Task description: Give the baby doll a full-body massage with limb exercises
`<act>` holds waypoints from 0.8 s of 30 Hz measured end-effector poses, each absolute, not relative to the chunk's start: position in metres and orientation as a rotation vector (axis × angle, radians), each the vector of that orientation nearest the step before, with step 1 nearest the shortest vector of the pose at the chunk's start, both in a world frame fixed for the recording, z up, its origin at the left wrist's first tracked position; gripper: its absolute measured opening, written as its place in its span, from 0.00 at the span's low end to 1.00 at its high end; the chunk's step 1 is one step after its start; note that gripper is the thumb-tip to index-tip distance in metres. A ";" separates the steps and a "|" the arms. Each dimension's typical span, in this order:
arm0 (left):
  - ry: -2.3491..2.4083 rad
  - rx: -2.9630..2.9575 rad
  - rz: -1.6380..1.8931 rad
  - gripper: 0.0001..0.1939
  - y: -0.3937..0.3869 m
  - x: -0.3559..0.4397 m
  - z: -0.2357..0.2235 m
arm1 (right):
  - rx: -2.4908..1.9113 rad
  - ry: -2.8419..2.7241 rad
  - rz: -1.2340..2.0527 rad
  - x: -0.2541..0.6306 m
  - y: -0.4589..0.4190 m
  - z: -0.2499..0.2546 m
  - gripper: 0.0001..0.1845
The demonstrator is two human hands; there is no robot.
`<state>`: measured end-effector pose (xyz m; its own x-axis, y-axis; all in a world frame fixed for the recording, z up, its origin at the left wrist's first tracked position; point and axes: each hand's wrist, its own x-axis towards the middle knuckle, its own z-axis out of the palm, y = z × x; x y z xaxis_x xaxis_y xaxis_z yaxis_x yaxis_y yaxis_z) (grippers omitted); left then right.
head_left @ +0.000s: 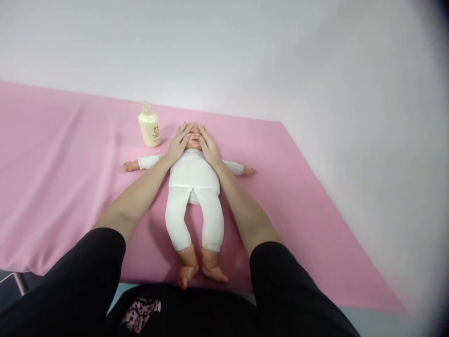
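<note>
One doll [194, 175] lies flat on its back at the middle of the pink sheet [70, 154], arms flung wide, feet toward the person. The left hand [178, 142] and right hand [209, 146] rest flat against its cheeks, fingers spread, cupping the head rather than gripping it. One lotion bottle [149, 125] stands upright just beside the left hand; a careless elbow or sweep could likely topple it. Count: one doll, one bottle, two hands.

Head camera looks forward and down, near the doll [194, 187].
</note>
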<state>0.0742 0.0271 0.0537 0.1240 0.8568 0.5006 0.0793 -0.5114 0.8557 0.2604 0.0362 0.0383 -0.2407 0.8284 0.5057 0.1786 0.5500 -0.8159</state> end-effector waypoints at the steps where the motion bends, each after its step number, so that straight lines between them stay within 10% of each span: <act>1: 0.904 1.778 1.450 0.23 0.026 0.075 0.054 | -0.841 -1.756 0.738 0.261 0.035 0.040 0.40; 17: 2.037 2.036 1.298 0.21 0.022 -0.002 0.157 | -0.991 -2.365 0.313 0.236 -0.057 0.099 0.25; 24: 1.520 2.479 1.142 0.26 -0.004 0.080 0.158 | -1.098 -2.636 0.381 0.221 -0.123 0.088 0.25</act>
